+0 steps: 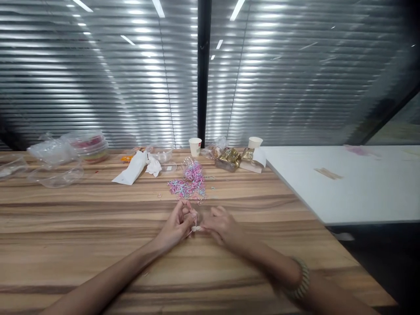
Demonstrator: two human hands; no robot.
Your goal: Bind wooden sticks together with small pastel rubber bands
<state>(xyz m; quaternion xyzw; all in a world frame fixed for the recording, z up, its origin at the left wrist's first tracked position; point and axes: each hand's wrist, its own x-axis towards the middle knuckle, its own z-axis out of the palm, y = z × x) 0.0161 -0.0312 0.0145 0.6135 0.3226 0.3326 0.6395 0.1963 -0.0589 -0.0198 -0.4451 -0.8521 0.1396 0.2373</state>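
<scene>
My left hand (180,222) is closed in a pinch above the wooden table, with a thin pale strand (196,221) at its fingertips. Below the strand, between both hands, is a small whitish piece (196,228), too small to name. My right hand (220,224) is slightly blurred, its fingers drawn together at the right end of that piece. Just beyond my hands lies a loose pile of small pink, purple and blue rubber bands (185,188). More of them are in a clear bag (193,169) behind the pile.
Clear plastic containers (55,175) and stacked round tubs (87,146) stand at the left. Tissues (133,168), a paper cup (195,147) and gold packets (229,158) line the back. To the right, thin wooden sticks (328,173) lie on a white table (367,197).
</scene>
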